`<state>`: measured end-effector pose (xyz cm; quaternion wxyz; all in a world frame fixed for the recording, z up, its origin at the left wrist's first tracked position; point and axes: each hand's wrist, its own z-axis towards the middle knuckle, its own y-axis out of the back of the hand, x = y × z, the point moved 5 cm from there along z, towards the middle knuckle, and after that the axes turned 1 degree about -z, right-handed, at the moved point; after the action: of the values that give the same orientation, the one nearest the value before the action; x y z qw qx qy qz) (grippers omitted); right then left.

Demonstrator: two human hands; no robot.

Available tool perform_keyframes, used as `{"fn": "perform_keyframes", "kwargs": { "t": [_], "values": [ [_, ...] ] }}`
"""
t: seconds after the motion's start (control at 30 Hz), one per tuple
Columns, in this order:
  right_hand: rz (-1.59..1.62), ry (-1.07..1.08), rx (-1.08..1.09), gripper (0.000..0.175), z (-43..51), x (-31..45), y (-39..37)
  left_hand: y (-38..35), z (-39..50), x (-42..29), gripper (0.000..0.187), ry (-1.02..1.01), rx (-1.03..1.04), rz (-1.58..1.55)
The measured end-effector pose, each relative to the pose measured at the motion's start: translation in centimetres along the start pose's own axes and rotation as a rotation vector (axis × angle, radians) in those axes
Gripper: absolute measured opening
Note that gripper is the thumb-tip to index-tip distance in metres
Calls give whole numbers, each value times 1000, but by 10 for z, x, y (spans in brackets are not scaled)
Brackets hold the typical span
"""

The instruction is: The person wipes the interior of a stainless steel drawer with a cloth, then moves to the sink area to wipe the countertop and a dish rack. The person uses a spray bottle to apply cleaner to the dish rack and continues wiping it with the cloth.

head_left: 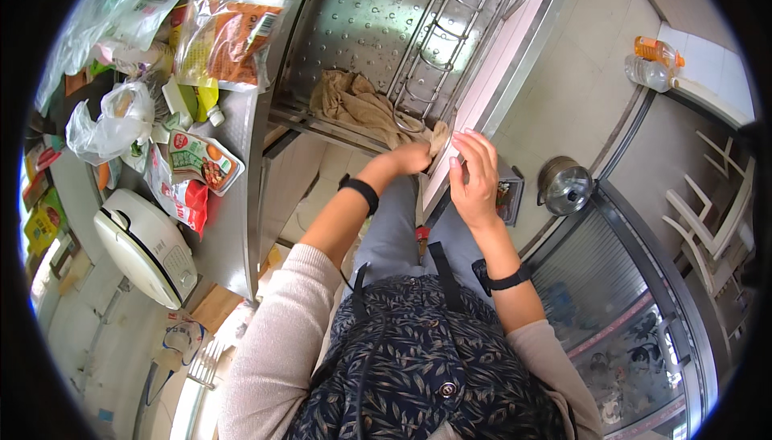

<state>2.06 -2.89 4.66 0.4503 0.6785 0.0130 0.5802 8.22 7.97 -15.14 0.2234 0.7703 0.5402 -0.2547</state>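
Note:
A pull-out metal drawer (368,17) with a dimpled, stained floor stands out before me. My left hand (412,158) is closed on one end of a crumpled brown cloth (347,97) at the drawer's near corner. The rest of the cloth lies along the near side of the drawer floor. A wire rack (449,33) runs lengthwise inside, close to the pale drawer front (467,108). Just outside that front, my right hand (475,183) is raised with its fingers extended and nothing in it. Whether its fingertips touch the panel cannot be told.
On the left, a metal counter (232,120) carries food packets (226,42), plastic bags (114,120) and a white rice cooker (145,247). A lidded pot (564,186) sits on the floor to the right, by a sliding glass door (603,295). Plastic bottles (654,65) lie beyond it.

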Motion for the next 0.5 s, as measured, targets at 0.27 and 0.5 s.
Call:
{"fn": "perform_keyframes", "kwargs": {
  "t": [0.27, 0.5],
  "values": [
    [-25, -38, 28, 37, -27, -2, -8, 16, 16, 21, 33, 79, 221, 661],
    [-194, -42, 41, 43, -35, 0, -25, 10, 16, 26, 33, -361, -182, 668]
  ]
}}
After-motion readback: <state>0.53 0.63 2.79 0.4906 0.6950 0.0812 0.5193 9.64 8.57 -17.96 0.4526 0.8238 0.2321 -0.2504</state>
